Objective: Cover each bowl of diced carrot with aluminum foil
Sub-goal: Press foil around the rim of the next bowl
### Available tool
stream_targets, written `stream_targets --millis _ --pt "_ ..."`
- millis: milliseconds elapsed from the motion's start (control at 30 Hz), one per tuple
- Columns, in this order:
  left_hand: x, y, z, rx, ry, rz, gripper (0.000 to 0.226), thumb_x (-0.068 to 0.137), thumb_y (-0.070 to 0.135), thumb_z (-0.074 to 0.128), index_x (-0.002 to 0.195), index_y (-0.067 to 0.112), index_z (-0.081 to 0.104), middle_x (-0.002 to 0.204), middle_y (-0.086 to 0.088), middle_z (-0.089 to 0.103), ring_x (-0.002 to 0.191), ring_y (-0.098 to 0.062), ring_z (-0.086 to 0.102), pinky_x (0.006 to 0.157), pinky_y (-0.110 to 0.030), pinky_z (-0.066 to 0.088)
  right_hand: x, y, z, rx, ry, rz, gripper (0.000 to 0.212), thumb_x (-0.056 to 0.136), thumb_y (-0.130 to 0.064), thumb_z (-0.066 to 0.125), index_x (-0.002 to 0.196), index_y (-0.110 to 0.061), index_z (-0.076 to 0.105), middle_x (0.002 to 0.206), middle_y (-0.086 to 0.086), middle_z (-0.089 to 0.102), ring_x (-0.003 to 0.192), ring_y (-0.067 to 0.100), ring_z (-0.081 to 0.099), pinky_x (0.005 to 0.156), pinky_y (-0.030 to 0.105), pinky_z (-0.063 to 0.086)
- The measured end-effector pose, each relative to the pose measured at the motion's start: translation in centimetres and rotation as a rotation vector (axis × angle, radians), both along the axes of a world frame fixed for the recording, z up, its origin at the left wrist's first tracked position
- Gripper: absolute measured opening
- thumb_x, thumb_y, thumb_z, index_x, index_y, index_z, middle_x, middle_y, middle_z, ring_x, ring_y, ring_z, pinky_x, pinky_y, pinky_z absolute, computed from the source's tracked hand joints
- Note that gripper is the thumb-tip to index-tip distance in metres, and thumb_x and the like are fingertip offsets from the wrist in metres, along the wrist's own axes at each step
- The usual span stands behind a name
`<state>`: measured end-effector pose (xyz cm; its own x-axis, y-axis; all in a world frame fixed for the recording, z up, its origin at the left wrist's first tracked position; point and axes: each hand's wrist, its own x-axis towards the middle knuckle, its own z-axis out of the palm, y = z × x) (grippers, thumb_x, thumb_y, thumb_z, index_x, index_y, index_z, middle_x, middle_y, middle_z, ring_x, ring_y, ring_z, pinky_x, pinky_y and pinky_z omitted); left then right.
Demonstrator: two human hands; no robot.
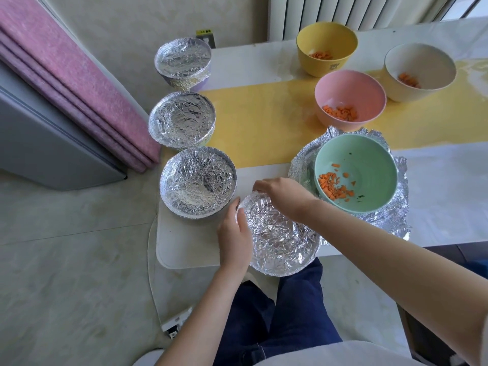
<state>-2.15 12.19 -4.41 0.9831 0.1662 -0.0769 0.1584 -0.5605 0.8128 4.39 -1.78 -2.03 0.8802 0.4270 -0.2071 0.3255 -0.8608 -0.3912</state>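
Orange carrot bits in four open round bowls: green bowl (369,165) on a crumpled foil sheet (396,215), pink bowl (351,88), yellow bowl (327,35), white bowl (420,62). Shiny, crinkly foil tight over four more: far covered bowl (183,57), middle covered bowl (181,119) and close covered bowl (197,180) down the left side of the table (250,64), front covered bowl (280,241) at the near edge. Left hand (233,239) cupped round its left side, right hand (280,196) pinching its far rim.

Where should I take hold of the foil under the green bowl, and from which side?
I would pinch the foil at its near right edge, coming from the right: there the widest flap sticks out free past the green bowl.
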Motion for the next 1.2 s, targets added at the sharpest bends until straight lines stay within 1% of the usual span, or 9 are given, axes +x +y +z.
stream_targets --millis 100,200,400,600,733,833,933,1067,1200 --pt "0.5 0.2 -0.1 0.058 -0.017 -0.058 0.032 0.097 0.002 0.039 0.121 0.008 0.059 0.114 -0.008 0.065 0.103 -0.024 0.059 0.08 -0.014 0.035 -0.3 0.7 -0.2 -0.07 -0.002 0.064 0.049 0.088 0.011 0.036 0.131 -0.012 0.047 0.12 0.006 0.059 0.102 0.022 0.058 0.075 0.031 0.05" --pt "0.5 0.0 -0.2 0.098 -0.041 -0.06 0.032 0.095 -0.001 0.04 0.119 0.007 0.06 0.111 -0.008 0.066 0.101 -0.024 0.06 0.081 -0.015 0.036 -0.5 0.9 -0.5 -0.083 -0.01 0.096 0.047 0.09 0.008 0.034 0.13 -0.012 0.047 0.117 0.005 0.059 0.105 0.021 0.056 0.068 0.025 0.04" --pt "0.4 -0.2 -0.3 0.136 -0.046 -0.062 0.028 0.095 0.001 0.041 0.117 0.006 0.059 0.104 -0.01 0.067 0.094 -0.027 0.061 0.071 -0.016 0.034 0.2 0.4 -0.5 -0.048 0.052 0.077 0.045 0.087 0.01 0.036 0.123 -0.01 0.054 0.115 0.007 0.064 0.097 0.027 0.063 0.079 0.04 0.052" --pt "0.4 -0.3 -0.1 0.117 -0.024 -0.066 0.034 0.092 -0.008 0.043 0.121 0.005 0.057 0.113 -0.012 0.066 0.104 -0.025 0.061 0.081 -0.015 0.037 -0.1 -0.6 -1.5 0.129 0.093 -0.043 0.022 0.098 -0.011 0.046 0.114 -0.008 0.06 0.1 0.01 0.068 0.085 0.028 0.063 0.076 0.041 0.049" --pt "0.5 -0.3 -0.1 0.117 -0.018 -0.075 0.035 0.094 -0.003 0.042 0.125 0.006 0.056 0.115 -0.012 0.065 0.106 -0.025 0.06 0.086 -0.026 0.042 -0.2 -1.1 -1.7 0.124 0.05 -0.037 0.022 0.092 -0.001 0.051 0.108 -0.008 0.064 0.091 0.01 0.071 0.078 0.028 0.065 0.069 0.037 0.051" --pt "0.3 -0.3 0.0 0.103 -0.009 -0.075 0.036 0.095 -0.002 0.041 0.127 0.007 0.055 0.117 -0.012 0.064 0.106 -0.026 0.059 0.086 -0.026 0.041 -0.1 -1.0 -1.3 0.159 0.074 -0.046 0.021 0.096 -0.009 0.049 0.111 -0.008 0.064 0.097 0.01 0.071 0.081 0.028 0.066 0.073 0.037 0.051" --pt "-0.3 -0.1 -0.2 0.105 0.019 -0.064 0.043 0.093 -0.009 0.039 0.13 0.007 0.051 0.123 -0.013 0.06 0.111 -0.026 0.057 0.086 -0.018 0.036 -0.6 -0.9 -0.9 0.186 0.092 -0.082 0.026 0.099 -0.016 0.044 0.118 -0.01 0.06 0.108 0.008 0.068 0.09 0.027 0.064 0.079 0.04 0.049" --pt "-0.9 0.7 -0.2 0.11 0.044 -0.08 0.049 0.092 -0.01 0.035 0.136 0.01 0.043 0.136 -0.008 0.049 0.125 -0.021 0.045 0.096 -0.016 0.031 -0.6 -1.0 -1.0 0.184 0.086 -0.135 0.027 0.101 -0.019 0.041 0.12 -0.011 0.057 0.111 0.007 0.066 0.092 0.027 0.063 0.076 0.036 0.048" --pt "0.1 0.9 0.2 0.067 0.065 -0.107 0.033 0.099 0.007 0.032 0.126 0.012 0.05 0.118 -0.004 0.058 0.109 -0.021 0.052 0.082 -0.018 0.033 -0.4 -1.1 -1.2 0.174 0.088 -0.173 0.026 0.099 -0.015 0.042 0.118 -0.009 0.06 0.102 0.012 0.068 0.088 0.031 0.063 0.073 0.036 0.048"
